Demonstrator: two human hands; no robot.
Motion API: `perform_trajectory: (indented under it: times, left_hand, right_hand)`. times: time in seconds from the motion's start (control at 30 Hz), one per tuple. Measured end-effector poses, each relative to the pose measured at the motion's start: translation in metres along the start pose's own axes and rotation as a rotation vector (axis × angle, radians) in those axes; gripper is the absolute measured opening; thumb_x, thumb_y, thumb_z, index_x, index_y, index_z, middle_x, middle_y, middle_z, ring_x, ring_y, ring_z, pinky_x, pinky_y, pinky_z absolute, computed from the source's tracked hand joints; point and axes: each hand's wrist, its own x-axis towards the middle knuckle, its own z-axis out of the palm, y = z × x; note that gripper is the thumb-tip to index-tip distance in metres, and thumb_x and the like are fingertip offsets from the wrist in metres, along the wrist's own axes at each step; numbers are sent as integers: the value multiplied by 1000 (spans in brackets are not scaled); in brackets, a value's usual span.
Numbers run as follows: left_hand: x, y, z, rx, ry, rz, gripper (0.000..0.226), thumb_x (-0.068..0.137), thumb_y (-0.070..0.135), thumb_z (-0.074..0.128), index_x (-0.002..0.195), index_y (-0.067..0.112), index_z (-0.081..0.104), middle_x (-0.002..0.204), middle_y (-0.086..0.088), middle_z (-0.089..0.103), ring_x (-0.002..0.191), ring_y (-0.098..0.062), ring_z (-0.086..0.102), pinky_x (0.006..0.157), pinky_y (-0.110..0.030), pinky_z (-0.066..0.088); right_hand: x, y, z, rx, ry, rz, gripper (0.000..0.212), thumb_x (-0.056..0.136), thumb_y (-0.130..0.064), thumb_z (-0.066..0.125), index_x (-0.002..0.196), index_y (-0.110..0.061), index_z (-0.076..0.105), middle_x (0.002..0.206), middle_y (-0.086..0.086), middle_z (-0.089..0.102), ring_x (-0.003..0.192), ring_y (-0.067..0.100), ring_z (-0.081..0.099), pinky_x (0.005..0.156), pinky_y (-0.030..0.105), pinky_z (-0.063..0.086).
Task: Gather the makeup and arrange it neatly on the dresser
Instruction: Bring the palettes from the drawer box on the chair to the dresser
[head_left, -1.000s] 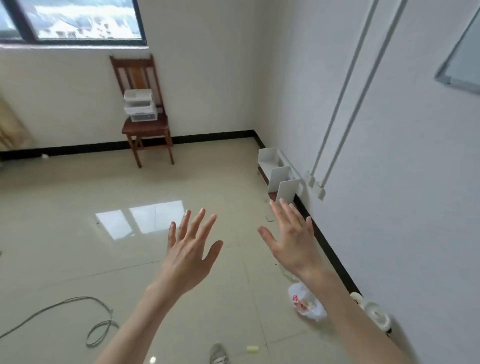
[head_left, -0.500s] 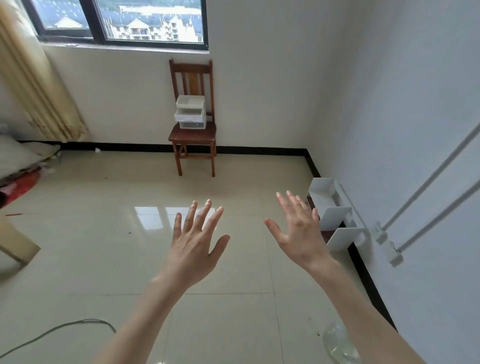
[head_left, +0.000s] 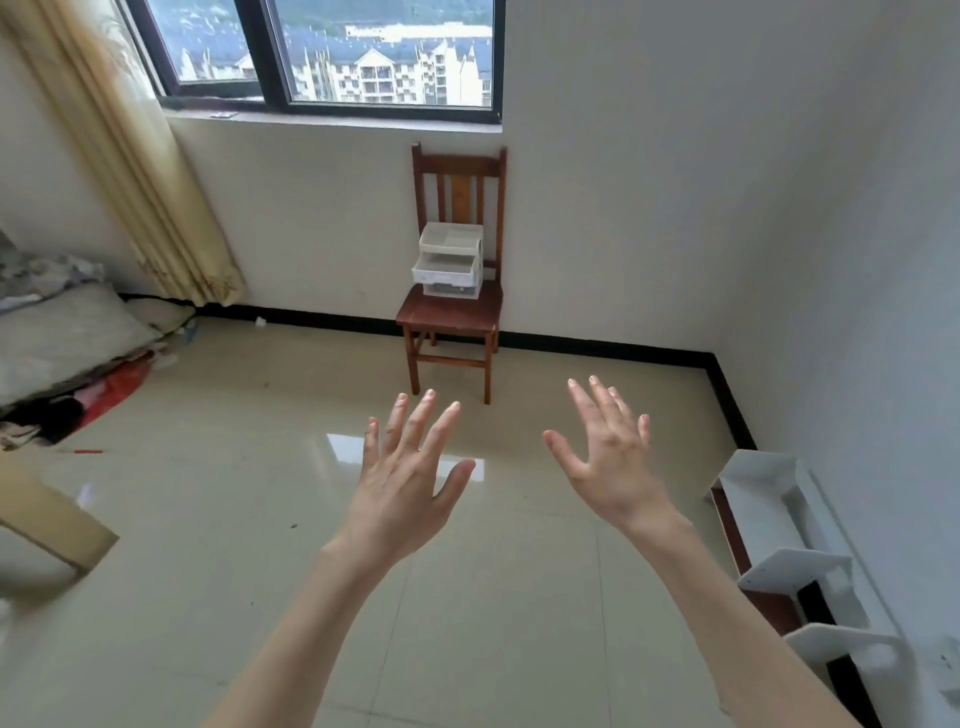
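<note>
Makeup itself is nowhere I can pick out; the likeliest holder is the white drawer organizer (head_left: 450, 266) on the wooden chair (head_left: 453, 312) against the far wall, straight beyond the fingertips and well apart from them. Both hands are raised over the tiled floor (head_left: 260, 519), empty. Left hand (head_left: 408, 483) has fingers (head_left: 422, 415) spread; right hand (head_left: 613, 457) likewise splayed. The organizer lies between the two, slightly nearer the left, I'd judge. No dresser is visible.

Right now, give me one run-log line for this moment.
left hand: open, empty | right hand: open, empty | ahead: white plastic drawer organiser on brown wooden chair | makeup: none visible
</note>
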Motion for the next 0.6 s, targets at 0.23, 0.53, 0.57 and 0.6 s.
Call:
perform_trajectory:
  times: [0.23,0.53,0.57,0.6]
  left_hand:
    - [116,-59,19,-13,-4,-115,79,76,65,2,147,33,10,157,7,3,143,-14,-12,112,-37,-12]
    - [289,-168,54,-36,-51,-148,82,73,66,0,148,33,6,157,5,0,143,-16,-14,114,-41,-10]
    - [311,-182,53,-47,-48,-152,81,74,66,1,148,33,6,157,4,0,143,-16,-14,114,-42,-10]
    - [332,-196,51,-54,-45,-156,78,77,65,4,148,32,7,157,4,0,143,-17,-13,114,-42,-9]
  right_hand:
    - [139,-7,31,-12,-76,-50,65,94,-46,42,149,-25,15,158,-1,8,146,15,0,116,44,-3]
    - [336,-33,102,-30,-125,-61,65,95,-45,43,150,-25,13,158,-1,5,146,15,-1,116,46,-4]
    - [360,-40,108,-25,-131,-61,65,95,-45,42,150,-25,13,158,0,5,146,15,-1,116,46,-4]
    - [384,-48,114,-21,-134,-63,65,95,-45,42,150,-24,13,158,0,5,146,15,-1,116,46,-4]
